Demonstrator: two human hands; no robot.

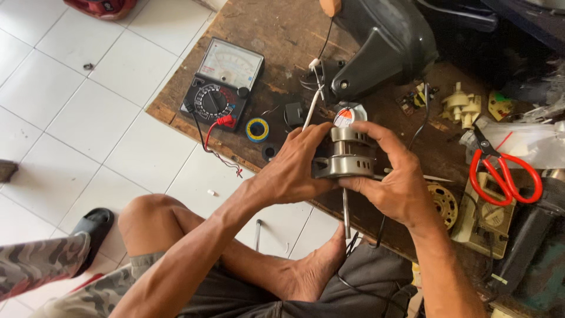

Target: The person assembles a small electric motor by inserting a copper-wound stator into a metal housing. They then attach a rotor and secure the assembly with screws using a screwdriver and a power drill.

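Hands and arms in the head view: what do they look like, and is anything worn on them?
Both hands, left and right, are bare: no gloves, rings or watch visible. Both forearms are uncovered, no sleeves in view. Fingers look work-soiled.

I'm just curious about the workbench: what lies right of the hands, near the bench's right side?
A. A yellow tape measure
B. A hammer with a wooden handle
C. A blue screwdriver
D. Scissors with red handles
D: the red-handled scissors lie on the wooden bench, to the right of the right hand, which with the left hand holds a metal motor.
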